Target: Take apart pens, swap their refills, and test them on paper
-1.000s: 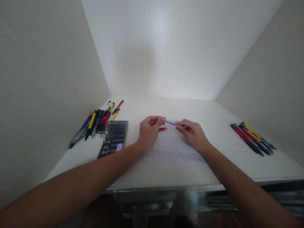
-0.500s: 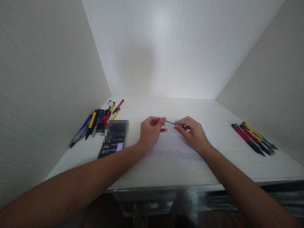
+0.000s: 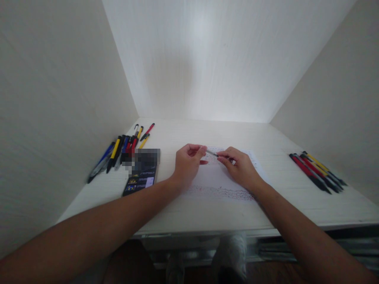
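A slim pen (image 3: 212,152) with a pale, see-through barrel is held between both hands above the paper. My left hand (image 3: 188,163) pinches its left end between thumb and fingers. The fingertips of my right hand (image 3: 237,163) are closed around its right end, which they partly hide. Beneath the hands lies a white sheet of paper (image 3: 217,177), covered with small marks in dark and reddish ink along its near and far parts. Whether the pen's tip is out cannot be made out.
Left of my left forearm lies a phone (image 3: 139,181) with a lit screen, partly pixelated. Behind it is a loose group of pens (image 3: 118,152) in several colours. Red, yellow and black pens (image 3: 315,171) lie at the right. A white back wall (image 3: 201,79) and side walls enclose the desk.
The fingers of my right hand have shifted slightly left along the pen and cover its right end more. My left hand keeps its grip almost unmoved.
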`<state>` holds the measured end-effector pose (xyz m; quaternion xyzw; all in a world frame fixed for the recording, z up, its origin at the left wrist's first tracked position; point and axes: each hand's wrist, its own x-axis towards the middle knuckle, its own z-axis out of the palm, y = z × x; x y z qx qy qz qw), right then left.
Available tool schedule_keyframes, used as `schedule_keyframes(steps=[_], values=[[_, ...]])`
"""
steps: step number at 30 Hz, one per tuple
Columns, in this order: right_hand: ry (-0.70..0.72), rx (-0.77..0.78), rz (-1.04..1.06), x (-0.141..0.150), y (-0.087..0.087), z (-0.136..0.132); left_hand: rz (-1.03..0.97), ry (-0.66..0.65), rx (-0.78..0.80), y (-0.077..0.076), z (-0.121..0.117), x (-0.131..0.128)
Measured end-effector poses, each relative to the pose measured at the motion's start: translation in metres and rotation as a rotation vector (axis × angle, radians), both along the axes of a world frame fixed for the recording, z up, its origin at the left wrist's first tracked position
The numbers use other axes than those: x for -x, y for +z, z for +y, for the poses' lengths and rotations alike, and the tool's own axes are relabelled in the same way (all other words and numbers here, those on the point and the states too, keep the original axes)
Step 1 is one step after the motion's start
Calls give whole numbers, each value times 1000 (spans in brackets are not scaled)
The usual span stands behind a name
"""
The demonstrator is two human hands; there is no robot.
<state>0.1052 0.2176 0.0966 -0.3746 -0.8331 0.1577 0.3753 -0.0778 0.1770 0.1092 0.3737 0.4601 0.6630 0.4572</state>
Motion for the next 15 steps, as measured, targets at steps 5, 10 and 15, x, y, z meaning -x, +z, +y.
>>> schedule_keyframes(steps=[5,10,15], values=[[-13,28,-6,0,-1,1,24,7,5,1,-1,0],[-15,51,22,1,-1,0,27,12,4,3,-2,0],[-28,77,59,1,-1,-2,23,13,7,4,-3,0]])
